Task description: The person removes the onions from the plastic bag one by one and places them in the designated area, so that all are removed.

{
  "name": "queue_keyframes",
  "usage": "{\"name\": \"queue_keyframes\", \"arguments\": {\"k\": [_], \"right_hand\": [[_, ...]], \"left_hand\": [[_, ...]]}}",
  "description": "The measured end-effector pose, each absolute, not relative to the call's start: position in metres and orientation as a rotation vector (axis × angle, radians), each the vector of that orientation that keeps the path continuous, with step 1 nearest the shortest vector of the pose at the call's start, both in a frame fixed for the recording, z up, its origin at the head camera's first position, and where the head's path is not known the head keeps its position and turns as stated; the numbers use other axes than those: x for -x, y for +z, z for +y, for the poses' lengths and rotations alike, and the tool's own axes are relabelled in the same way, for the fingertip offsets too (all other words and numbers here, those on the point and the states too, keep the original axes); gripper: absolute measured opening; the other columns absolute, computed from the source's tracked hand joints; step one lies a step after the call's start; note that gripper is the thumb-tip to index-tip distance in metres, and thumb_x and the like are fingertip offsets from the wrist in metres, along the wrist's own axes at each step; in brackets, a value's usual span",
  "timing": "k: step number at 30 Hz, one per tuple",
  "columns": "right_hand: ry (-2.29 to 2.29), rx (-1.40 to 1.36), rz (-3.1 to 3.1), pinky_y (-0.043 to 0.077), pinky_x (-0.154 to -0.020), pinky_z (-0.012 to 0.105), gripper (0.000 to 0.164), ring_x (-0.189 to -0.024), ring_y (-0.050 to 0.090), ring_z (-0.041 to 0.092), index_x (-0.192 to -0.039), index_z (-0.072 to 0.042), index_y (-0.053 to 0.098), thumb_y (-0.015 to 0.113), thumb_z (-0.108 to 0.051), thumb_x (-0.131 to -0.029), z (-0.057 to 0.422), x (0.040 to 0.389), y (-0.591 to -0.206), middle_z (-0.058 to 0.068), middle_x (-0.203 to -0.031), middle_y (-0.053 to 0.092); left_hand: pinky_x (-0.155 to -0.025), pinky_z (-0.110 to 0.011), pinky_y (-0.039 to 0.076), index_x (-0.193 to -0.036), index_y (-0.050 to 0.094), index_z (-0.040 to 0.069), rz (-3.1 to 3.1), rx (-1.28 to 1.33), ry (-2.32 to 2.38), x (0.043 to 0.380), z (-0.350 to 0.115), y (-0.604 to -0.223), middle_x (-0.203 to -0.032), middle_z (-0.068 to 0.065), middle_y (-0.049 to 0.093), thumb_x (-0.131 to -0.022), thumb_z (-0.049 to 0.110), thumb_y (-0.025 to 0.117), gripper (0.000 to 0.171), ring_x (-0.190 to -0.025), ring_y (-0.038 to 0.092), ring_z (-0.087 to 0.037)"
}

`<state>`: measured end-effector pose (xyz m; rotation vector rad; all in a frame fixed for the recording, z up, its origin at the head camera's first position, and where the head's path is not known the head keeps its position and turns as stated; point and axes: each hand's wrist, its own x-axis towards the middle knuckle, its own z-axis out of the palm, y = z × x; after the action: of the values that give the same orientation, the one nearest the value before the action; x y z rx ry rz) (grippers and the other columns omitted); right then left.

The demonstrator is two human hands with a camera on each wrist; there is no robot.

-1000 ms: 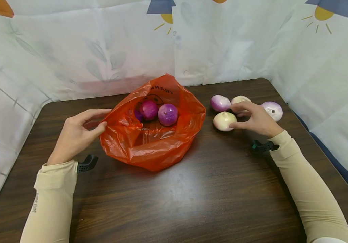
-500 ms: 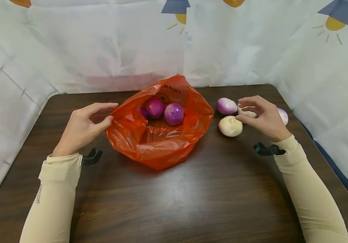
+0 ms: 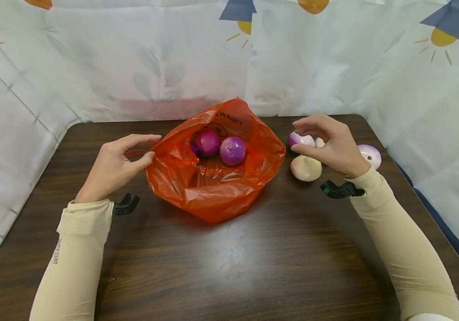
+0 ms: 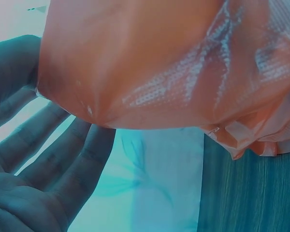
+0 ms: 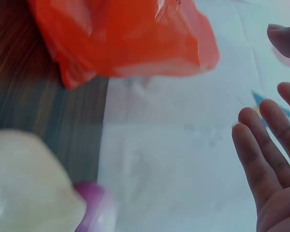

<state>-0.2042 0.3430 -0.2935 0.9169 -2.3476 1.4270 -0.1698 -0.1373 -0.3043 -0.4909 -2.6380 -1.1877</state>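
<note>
Right hand (image 3: pixel 329 143) nearer crinkled bag (image 3: pixel 217 201)

We've got fairly bright light, glare midway between the side edges of the desk (image 3: pixel 229 285), a teal-tinted left wrist cam and a blurry onion (image 5: pixel 26 186) in the right one.

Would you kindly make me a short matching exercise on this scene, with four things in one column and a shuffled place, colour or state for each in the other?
Column one
1. Left hand
2. Right hand
3. Bag
4. Table

Column two
A. Orange-red, with its mouth open
B. Touching an orange-red rim
C. Dark brown, with a wood grain
D. Holding nothing, close to the loose onions

Right pairs: 1-B, 2-D, 3-A, 4-C.
</note>
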Motion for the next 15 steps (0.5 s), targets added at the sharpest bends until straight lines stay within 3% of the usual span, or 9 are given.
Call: {"name": "queue_keyframes", "arguments": {"k": [3,6,9,12,15], "right_hand": [[1.412,-0.965,-2.347,0.058,-0.097,0.02,0.051,-0.104,0.071,0.01,-0.121,-0.002,0.072,0.084,0.013,-0.074,0.331,0.206,-0.289,-0.008,-0.118,0.072],[1.385,-1.002,-2.351,0.057,-0.099,0.02,0.05,-0.106,0.07,0.01,-0.122,-0.004,0.072,0.085,0.011,-0.075,0.32,0.207,-0.285,-0.008,-0.119,0.071],[1.34,-1.032,-2.363,0.057,-0.099,0.02,0.05,-0.105,0.07,0.009,-0.122,-0.006,0.073,0.087,0.006,-0.076,0.309,0.21,-0.283,0.001,-0.116,0.072],[1.33,-1.073,-2.37,0.058,-0.098,0.022,0.049,-0.104,0.07,0.014,-0.124,-0.005,0.072,0.087,0.003,-0.078,0.299,0.212,-0.284,0.012,-0.115,0.071],[1.331,-1.12,-2.372,0.059,-0.098,0.026,0.049,-0.105,0.069,0.021,-0.125,-0.003,0.07,0.087,0.001,-0.079,0.288,0.215,-0.286,0.015,-0.116,0.07]], "left_hand": [[-0.082,0.001,0.049,-0.132,0.072,0.023,-2.656,0.502,-1.157,0.169,-0.136,-0.305,-0.129,-0.007,0.074,-0.094,0.015,0.075,0.039,-0.102,0.062,0.016],[-0.079,0.0,0.051,-0.133,0.071,0.026,-2.681,0.513,-1.126,0.168,-0.136,-0.304,-0.131,-0.003,0.073,-0.092,0.019,0.078,0.042,-0.108,0.068,0.003],[-0.079,0.0,0.05,-0.135,0.069,0.028,-2.705,0.528,-1.109,0.168,-0.135,-0.304,-0.132,-0.002,0.072,-0.09,0.021,0.082,0.047,-0.11,0.07,-0.011],[-0.081,0.0,0.048,-0.135,0.069,0.028,-2.719,0.538,-1.1,0.168,-0.135,-0.304,-0.131,-0.001,0.073,-0.087,0.021,0.085,0.051,-0.108,0.069,-0.009],[-0.082,-0.001,0.048,-0.135,0.069,0.028,-2.722,0.546,-1.065,0.169,-0.135,-0.303,-0.131,0.0,0.073,-0.086,0.02,0.086,0.053,-0.106,0.068,-0.008]]}}
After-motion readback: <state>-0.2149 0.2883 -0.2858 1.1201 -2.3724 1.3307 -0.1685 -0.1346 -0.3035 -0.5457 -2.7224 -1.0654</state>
